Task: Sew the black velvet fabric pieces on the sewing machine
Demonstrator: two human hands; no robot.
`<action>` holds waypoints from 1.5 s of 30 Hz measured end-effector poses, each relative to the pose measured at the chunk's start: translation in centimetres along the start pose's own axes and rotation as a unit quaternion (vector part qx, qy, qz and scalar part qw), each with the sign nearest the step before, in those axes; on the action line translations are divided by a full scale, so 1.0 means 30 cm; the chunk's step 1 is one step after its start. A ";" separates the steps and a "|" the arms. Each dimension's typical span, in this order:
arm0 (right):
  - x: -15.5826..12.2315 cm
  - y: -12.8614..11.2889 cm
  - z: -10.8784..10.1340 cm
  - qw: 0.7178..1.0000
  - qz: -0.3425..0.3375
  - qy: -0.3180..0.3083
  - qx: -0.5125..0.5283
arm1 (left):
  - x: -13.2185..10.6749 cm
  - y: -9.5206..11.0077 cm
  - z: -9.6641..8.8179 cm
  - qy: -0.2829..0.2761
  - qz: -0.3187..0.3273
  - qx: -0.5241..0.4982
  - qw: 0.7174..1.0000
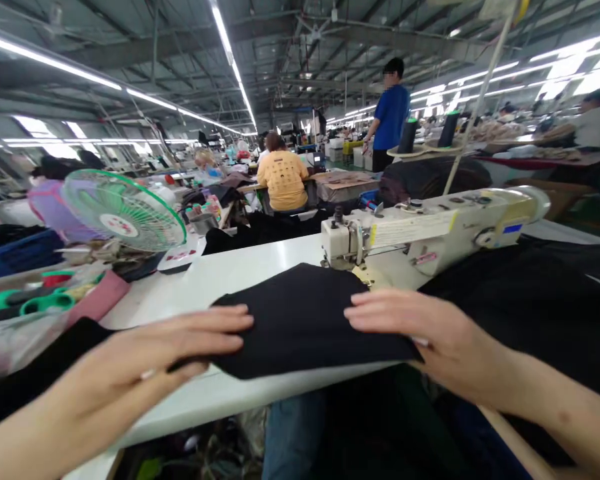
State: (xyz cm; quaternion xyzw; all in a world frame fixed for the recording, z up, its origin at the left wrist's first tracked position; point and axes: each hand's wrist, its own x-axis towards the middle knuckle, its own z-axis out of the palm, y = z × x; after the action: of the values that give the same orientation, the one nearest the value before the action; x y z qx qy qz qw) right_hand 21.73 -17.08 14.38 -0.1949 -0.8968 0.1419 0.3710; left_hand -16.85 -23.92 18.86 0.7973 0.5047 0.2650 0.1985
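A piece of black fabric (300, 320) lies on the white sewing table (265, 257), its front edge near the table's rim. My left hand (165, 347) rests with outstretched fingers on the fabric's left side. On its right side lie the straightened fingers of my right hand (420, 327); the thumb is mostly hidden. Just behind the fabric stands a white sewing machine (415, 230), its needle end close to the fabric's far right edge. More black cloth (545, 300) is heaped to the right of my right hand.
A green-rimmed fan (125, 210) stands at the left, behind green-handled scissors (45, 302) and a pink cloth strip (100, 297). Dark thread cones (449, 130) rise behind the machine. One person in yellow (283, 177) sits ahead; another in blue (393, 117) stands.
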 end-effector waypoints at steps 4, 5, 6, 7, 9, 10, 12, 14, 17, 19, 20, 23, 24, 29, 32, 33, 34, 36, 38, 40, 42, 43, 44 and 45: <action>-0.203 0.042 0.156 0.981 0.111 -0.155 0.040 | -0.057 -0.049 0.188 -0.221 -0.061 -0.030 0.973; -0.233 0.041 0.178 0.970 0.145 -0.186 0.054 | -0.064 -0.051 0.225 -0.241 -0.076 -0.049 0.966; -0.255 0.038 0.193 0.959 0.177 -0.212 0.070 | -0.069 -0.051 0.257 -0.257 -0.087 -0.066 0.960; -0.268 0.035 0.201 0.947 0.207 -0.228 0.087 | -0.070 -0.049 0.281 -0.267 -0.094 -0.083 0.956; -0.270 0.035 0.207 0.931 0.260 -0.228 0.121 | -0.061 -0.051 0.314 -0.259 -0.100 -0.109 0.954; -0.261 0.043 0.209 0.926 0.283 -0.212 0.135 | -0.049 -0.057 0.325 -0.239 -0.104 -0.117 0.958; -0.225 0.080 0.219 0.917 0.329 -0.160 0.159 | -0.003 -0.083 0.341 -0.177 -0.124 -0.120 0.969; -0.169 0.149 0.243 0.913 0.365 -0.100 0.155 | 0.076 -0.128 0.357 -0.103 -0.162 -0.113 0.975; -0.067 0.288 0.306 0.922 0.384 -0.010 0.054 | 0.246 -0.221 0.390 0.013 -0.206 -0.015 0.978; -0.003 0.380 0.357 0.924 0.381 0.019 -0.012 | 0.368 -0.288 0.420 0.067 -0.213 0.101 0.969; 0.024 0.418 0.381 0.924 0.380 0.022 -0.028 | 0.423 -0.320 0.437 0.080 -0.218 0.143 0.962; 0.067 0.485 0.437 0.922 0.385 0.013 -0.045 | 0.536 -0.402 0.488 0.092 -0.232 0.181 0.951; 0.067 0.490 0.448 0.921 0.386 0.009 -0.050 | 0.553 -0.423 0.503 0.093 -0.233 0.179 0.951; -0.013 0.424 0.448 0.922 0.383 -0.016 -0.044 | 0.488 -0.460 0.546 0.064 -0.197 0.143 0.968; -0.072 0.377 0.439 0.929 0.370 0.002 0.000 | 0.392 -0.434 0.560 0.052 -0.156 0.114 0.980; -0.085 0.369 0.439 0.927 0.374 0.024 0.033 | 0.363 -0.421 0.564 0.063 -0.140 0.098 0.983; -0.093 0.365 0.441 0.919 0.383 0.049 0.072 | 0.338 -0.408 0.567 0.084 -0.124 0.076 0.986; -0.097 0.367 0.446 0.895 0.410 0.095 0.149 | 0.305 -0.384 0.568 0.141 -0.099 0.016 0.985; -0.087 0.375 0.448 0.870 0.432 0.119 0.204 | 0.292 -0.363 0.559 0.199 -0.092 -0.053 0.974; -0.067 0.380 0.444 0.859 0.439 0.119 0.236 | 0.290 -0.344 0.545 0.228 -0.104 -0.113 0.962; -0.046 0.374 0.432 0.852 0.433 0.114 0.273 | 0.288 -0.323 0.530 0.235 -0.119 -0.170 0.950; -0.038 0.368 0.423 0.849 0.426 0.122 0.287 | 0.286 -0.310 0.523 0.238 -0.128 -0.195 0.943; -0.033 0.360 0.411 0.848 0.421 0.138 0.292 | 0.282 -0.296 0.517 0.242 -0.138 -0.220 0.935; -0.033 0.350 0.399 0.847 0.418 0.162 0.286 | 0.277 -0.281 0.511 0.249 -0.147 -0.244 0.926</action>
State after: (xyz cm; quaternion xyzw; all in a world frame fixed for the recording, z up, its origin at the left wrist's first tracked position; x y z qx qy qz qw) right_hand 16.32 -9.56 1.40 -0.4569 -0.5776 0.5001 0.4555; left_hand -10.28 -13.64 3.81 0.5494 0.5694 0.5375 0.2916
